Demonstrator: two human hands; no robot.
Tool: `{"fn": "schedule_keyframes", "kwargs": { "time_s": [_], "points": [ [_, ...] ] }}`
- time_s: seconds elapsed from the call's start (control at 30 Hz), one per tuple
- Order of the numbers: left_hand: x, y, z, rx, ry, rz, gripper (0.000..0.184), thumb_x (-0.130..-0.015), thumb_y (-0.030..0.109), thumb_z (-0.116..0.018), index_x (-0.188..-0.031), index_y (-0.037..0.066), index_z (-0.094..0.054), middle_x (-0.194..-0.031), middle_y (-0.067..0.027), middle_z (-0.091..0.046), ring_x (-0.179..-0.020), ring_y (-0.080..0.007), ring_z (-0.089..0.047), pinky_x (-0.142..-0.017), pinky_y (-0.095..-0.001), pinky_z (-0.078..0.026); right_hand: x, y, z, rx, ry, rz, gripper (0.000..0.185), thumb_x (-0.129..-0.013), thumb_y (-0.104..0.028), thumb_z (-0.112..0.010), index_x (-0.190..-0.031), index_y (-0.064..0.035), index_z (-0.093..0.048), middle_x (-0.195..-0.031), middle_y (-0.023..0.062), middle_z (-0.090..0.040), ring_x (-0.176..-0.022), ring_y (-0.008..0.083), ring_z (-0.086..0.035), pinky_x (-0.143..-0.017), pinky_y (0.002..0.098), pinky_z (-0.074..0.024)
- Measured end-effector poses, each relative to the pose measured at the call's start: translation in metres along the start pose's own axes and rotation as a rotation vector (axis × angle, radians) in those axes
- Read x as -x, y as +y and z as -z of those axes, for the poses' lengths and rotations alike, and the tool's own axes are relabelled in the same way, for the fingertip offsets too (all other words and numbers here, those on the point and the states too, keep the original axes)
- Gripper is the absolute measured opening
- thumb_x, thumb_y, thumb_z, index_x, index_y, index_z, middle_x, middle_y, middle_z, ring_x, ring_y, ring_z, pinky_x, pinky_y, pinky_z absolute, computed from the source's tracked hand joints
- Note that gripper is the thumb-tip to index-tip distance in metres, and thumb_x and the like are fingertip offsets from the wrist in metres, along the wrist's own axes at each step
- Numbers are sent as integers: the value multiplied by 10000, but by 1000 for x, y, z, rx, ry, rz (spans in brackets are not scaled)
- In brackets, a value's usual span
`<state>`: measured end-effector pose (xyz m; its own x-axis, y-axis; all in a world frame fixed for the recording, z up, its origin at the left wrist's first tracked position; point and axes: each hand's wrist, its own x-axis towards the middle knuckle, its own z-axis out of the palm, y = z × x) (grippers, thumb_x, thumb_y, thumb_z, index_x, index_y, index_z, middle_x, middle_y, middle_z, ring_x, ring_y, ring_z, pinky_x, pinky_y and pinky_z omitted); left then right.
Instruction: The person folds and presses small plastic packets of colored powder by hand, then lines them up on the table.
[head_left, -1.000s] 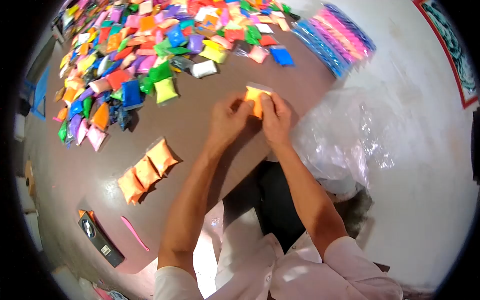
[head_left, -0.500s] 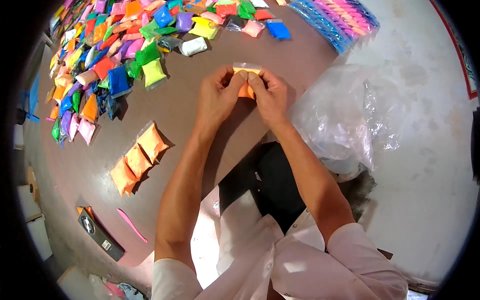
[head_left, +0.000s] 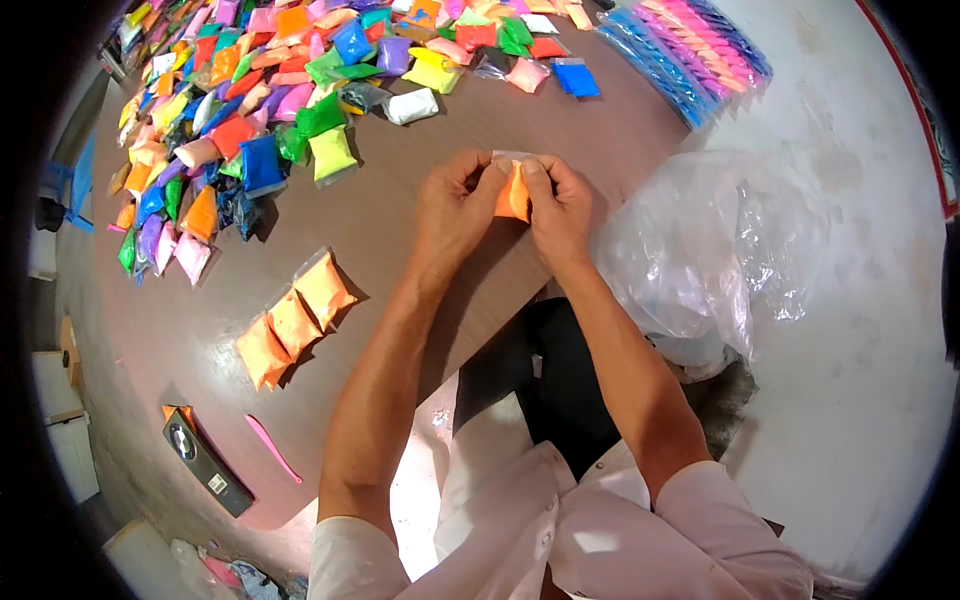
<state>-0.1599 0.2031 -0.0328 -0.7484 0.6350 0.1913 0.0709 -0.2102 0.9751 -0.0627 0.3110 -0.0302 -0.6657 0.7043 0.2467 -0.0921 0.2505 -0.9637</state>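
Landmark: the row of three orange packets (head_left: 294, 322) on the brown table (head_left: 385, 225).

Risks first. Held orange packet (head_left: 513, 198) was thin film around a soft-looking fill, pinched from two sides. Likeliest failure: a thumb pressing too hard or pulling against the other, splitting a seam or popping the clear top strip. Second: uneven pinch, one side slipping, packet twisting out and dropping onto the table, to the right of the row. Third: a sleeve or forearm snagging the crumpled clear bag (head_left: 690, 255), which lay well right of the row, near the right forearm. Low risk: the left forearm sweeping sideways into the row itself; there was bare table between them.

Hands. Left hand (head_left: 455, 210): fingers curled in, thumb on the packet's near face, gripping its left edge. Right hand (head_left: 562, 208): mirror of that, thumb on the face, gripping the right edge. Both nearly closed, gap only about as thick as the packet. Fingertips behind it were hidden; couldn't tell how hard they pressed.

Packet sat up and right of the row, apart from it. Loose pile of coloured packets (head_left: 321, 116) lay beyond the row, touched by neither hand. Pink stick (head_left: 272, 450) lay on the near side of the row.
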Motion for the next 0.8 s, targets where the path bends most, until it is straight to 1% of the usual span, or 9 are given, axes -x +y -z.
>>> {"fn": "schedule_keyframes", "kwargs": {
  "time_s": [0.07,0.13,0.23,0.33,0.43,0.57,0.67,0.73,0.8],
  "points": [
    [0,-5,3,5,5,31,256,-1039,237,-701,-1040,-18,-733,-870,13,-664,-797,-56,-566,-692,-242,-467,0,-2,-2,-26,-12,-26,224,-1062,-193,-629,-993,6,-706,-826,-26,-633,-765,59,-558,-696,251,-468],
    [1,5,5,-98,40,12,252,-1049,233,-683,-1026,-13,-732,-851,32,-644,-783,-53,-553,-684,-238,-460,-1,-7,-4,103,-8,65,244,-1056,-211,-636,-1016,19,-705,-834,1,-655,-779,81,-586,-715,273,-488],
    [0,0,5,-54,46,-49,275,-1048,251,-677,-1022,-19,-728,-850,31,-649,-778,-62,-558,-682,-249,-461,-2,-3,-2,129,-46,40,270,-1057,-232,-634,-1040,28,-708,-856,23,-671,-804,97,-607,-737,286,-504],
    [2,3,-1,-103,67,22,293,-1049,254,-673,-1029,-34,-720,-844,16,-656,-779,-74,-563,-679,-261,-464,-1,0,0,91,-9,23,292,-1066,-247,-620,-1067,31,-709,-879,37,-681,-818,103,-609,-747,293,-512],
    [8,17,-7,-219,-17,-18,319,-1051,269,-670,-1038,-47,-713,-841,1,-661,-777,-81,-566,-680,-273,-469,-2,6,0,27,97,21,306,-1072,-256,-609,-1080,33,-707,-905,46,-693,-839,108,-613,-764,304,-518],
    [8,10,-2,-158,-35,-3,330,-1052,275,-664,-1011,-50,-707,-805,0,-646,-752,-82,-546,-658,-289,-458,-1,5,0,50,57,-21,329,-1080,-283,-599,-1102,28,-705,-919,71,-704,-844,127,-622,-779,324,-523],
    [3,7,1,-288,-18,-77,355,-1050,293,-651,-978,-51,-699,-751,-33,-624,-723,-95,-526,-633,-316,-442,-4,-8,-1,177,-23,19,354,-1087,-312,-589,-1118,23,-700,-928,95,-704,-850,147,-632,-790,336,-523],
    [8,18,-3,-312,61,-66,358,-1047,286,-641,-948,-54,-690,-711,-70,-595,-704,-112,-511,-616,-332,-429,0,-16,-8,264,22,107,373,-1091,-335,-582,-1134,18,-695,-936,116,-706,-849,170,-640,-794,345,-524],
    [7,11,-2,-326,50,-43,352,-1046,287,-637,-963,-51,-692,-714,-84,-594,-702,-117,-515,-616,-332,-432,0,-7,-4,252,18,58,360,-1089,-324,-587,-1136,15,-697,-946,113,-713,-859,166,-641,-801,344,-525]
  ]
}}
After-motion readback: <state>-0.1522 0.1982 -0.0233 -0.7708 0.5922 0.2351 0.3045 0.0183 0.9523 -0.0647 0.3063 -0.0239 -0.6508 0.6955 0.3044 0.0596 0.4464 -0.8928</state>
